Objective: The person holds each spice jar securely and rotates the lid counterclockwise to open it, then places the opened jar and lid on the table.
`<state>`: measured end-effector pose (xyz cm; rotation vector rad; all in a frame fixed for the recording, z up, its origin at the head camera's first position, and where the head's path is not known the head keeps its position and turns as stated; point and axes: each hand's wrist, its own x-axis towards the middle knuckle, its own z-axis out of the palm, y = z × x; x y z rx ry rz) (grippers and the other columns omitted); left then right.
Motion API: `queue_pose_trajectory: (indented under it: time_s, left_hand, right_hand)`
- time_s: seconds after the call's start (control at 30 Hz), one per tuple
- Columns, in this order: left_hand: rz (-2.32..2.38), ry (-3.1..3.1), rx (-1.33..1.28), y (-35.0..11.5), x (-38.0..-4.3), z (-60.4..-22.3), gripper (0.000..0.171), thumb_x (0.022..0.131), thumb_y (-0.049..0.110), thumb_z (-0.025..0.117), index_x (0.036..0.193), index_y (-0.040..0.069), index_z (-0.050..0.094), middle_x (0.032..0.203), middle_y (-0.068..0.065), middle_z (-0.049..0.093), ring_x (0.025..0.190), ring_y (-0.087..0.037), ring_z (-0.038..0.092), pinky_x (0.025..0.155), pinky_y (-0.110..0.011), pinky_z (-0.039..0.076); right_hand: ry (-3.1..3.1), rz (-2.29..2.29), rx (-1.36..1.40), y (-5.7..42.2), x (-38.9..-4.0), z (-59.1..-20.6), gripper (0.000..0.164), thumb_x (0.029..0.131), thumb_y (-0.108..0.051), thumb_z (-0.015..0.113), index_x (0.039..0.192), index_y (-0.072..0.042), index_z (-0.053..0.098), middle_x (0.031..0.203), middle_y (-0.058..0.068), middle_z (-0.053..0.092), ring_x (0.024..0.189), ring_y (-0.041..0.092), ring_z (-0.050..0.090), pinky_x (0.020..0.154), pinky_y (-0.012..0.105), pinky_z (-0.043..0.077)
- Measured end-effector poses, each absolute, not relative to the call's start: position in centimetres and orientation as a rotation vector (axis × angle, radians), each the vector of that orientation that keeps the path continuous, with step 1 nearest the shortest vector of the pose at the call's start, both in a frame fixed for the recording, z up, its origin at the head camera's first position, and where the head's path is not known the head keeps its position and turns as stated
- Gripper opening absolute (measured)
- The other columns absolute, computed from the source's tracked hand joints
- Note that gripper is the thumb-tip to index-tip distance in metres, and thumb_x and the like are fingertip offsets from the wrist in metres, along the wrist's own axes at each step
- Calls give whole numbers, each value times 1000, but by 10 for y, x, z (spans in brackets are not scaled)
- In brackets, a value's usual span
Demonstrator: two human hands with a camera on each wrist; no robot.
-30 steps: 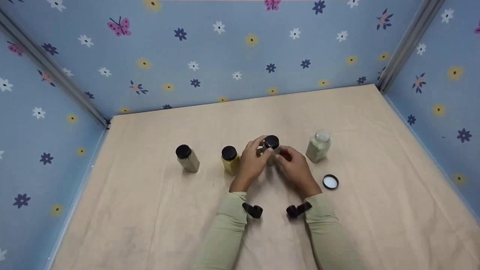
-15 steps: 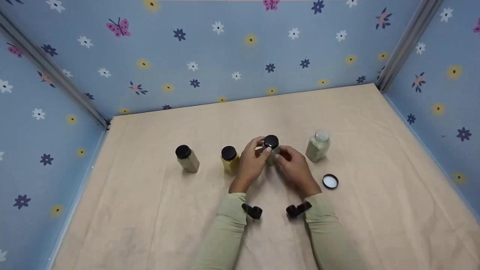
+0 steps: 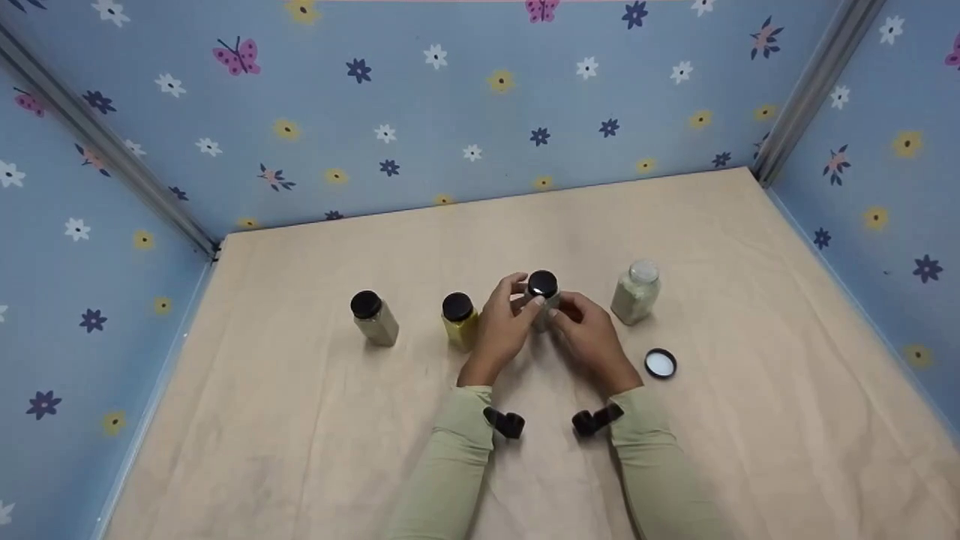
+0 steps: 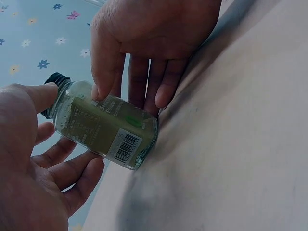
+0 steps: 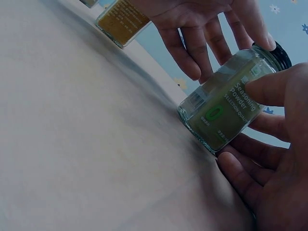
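Note:
A square glass seasoning jar with a black lid is between both hands; its label reads "Seasoning Powder" in the right wrist view. My left hand holds it from the left, thumb at the lid's edge and fingers on the far side. From the right, my right hand grips the glass body, thumb on the label and fingers curled behind. In the left wrist view the jar's base is close to the tablecloth.
A lidless jar of pale powder stands to the right. In front of it lies a black lid, white inside up. Left of the hands stand a yellow-filled jar and another black-lidded jar. Flowered panels enclose the cloth-covered table.

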<state>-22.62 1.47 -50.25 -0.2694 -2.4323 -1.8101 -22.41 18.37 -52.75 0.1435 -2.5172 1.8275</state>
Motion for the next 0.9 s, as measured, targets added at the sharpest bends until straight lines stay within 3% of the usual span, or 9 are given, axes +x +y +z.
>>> queue_pose_trajectory:
  time_s: [0.33, 0.67, 0.9]
  left_hand:
    - [-1505, -2624, -277, 15, -226, -499, 56, 98, 36, 63, 151, 29, 47, 122, -2, 55, 105, -18, 60, 91, -33, 50]
    - [-1560, -2568, -212, 22, -227, -499, 51, 92, 35, 66, 141, 26, 58, 117, -3, 58, 104, -19, 65, 90, -34, 53]
    - [-1636, -2537, -189, 21, -227, -500, 49, 92, 37, 71, 138, 27, 59, 122, -1, 58, 110, -17, 63, 92, -31, 52]
  right_hand:
    - [-2534, 1798, 141, 184, -225, -527, 33, 97, -22, 65, 127, -7, 65, 124, 9, 66, 116, 22, 60, 101, 38, 45]
    - [-2551, 1769, 134, 184, -223, -527, 30, 99, -20, 64, 127, -8, 65, 122, 8, 66, 113, 21, 60, 99, 39, 47]
    - [-2537, 1790, 112, 182, -223, -527, 30, 99, -19, 63, 126, -8, 65, 122, 7, 66, 113, 20, 60, 99, 38, 47]
